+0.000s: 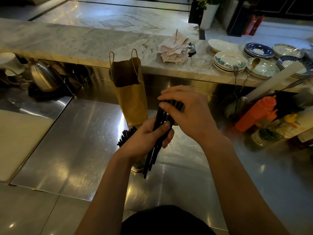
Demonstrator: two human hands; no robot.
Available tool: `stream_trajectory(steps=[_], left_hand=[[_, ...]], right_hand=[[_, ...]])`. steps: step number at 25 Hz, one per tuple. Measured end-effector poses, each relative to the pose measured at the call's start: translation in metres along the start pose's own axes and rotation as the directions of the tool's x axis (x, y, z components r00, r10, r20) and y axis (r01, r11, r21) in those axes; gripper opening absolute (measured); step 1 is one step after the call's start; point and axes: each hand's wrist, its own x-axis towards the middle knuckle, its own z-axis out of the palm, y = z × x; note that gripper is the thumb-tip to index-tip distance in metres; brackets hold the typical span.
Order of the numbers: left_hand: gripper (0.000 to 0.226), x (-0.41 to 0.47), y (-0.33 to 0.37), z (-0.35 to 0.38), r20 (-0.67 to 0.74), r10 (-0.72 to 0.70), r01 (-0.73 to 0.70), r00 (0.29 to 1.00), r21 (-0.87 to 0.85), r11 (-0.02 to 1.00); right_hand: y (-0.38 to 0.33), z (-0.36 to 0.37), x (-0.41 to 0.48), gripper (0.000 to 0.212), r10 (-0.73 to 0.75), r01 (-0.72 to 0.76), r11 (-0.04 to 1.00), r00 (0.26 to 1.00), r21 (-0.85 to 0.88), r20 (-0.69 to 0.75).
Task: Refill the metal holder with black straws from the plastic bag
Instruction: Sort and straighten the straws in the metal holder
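A line of script is showing inside the white bowl with green leaf print [229,61] on the far marble counter [84,41], too small to read; the labels on the bottles at the right edge are also too blurred to read.

A tall brown paper bag with twisted handles [132,99] is standing open on the steel tabletop [76,141], just beyond the hands. To the far left a shiny metal kettle [44,77] is sitting on a dark base, and a white cutting board [20,141] is lying at the left edge. On the counter a stack of paper slips on a spike [174,48] is standing beside a small metal bell [192,47], with stacks of blue-rimmed plates [258,51] further right. An orange squeeze bottle [255,114] is standing at the right.

The left hand [147,136] is gripping a bundle of black plastic straws [161,116] around its middle, tilted, directly above the round metal holder [138,167], hiding most of it. More black straws [126,134] are standing in the holder, poking out left of the wrist. The right hand [184,109] is covering the bundle's far ends with bent fingers; whether it is pinching or only pressing them cannot be told. A sheet of clear plastic [183,150], seemingly the bag, is lying flat just right of the holder.
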Motion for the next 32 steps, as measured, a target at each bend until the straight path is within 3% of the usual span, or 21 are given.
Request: stream_trajectory(steps=[8,12,16,24,32], left_hand=[[0.02,-0.003,-0.001,0.001,0.017,-0.031,0.032,0.999,-0.006,0.999],[0.021,-0.003,-0.003,0.002,0.045,-0.034,0.035,0.998,0.0,0.999],[0.026,-0.004,-0.001,0.002,0.067,-0.034,0.035,0.997,-0.008,0.999],[0.027,-0.005,0.0,0.001,0.083,-0.047,0.05,0.995,-0.03,0.998],[0.02,-0.008,-0.003,-0.008,0.108,-0.094,0.09,0.99,0.037,0.995]], right_hand=[[0.007,-0.001,-0.003,0.009,0.043,-0.039,0.997,0.996,0.068,-0.072],[0.008,-0.005,-0.004,0.008,0.004,-0.003,0.997,1.0,0.077,-0.013],[0.005,-0.005,-0.007,0.021,-0.023,0.02,0.999,0.998,0.049,0.063],[0.002,0.004,-0.008,0.009,0.009,-0.003,0.992,0.999,0.126,-0.05],[0.0,0.003,-0.006,0.006,0.013,-0.016,0.985,1.0,0.173,0.02]])
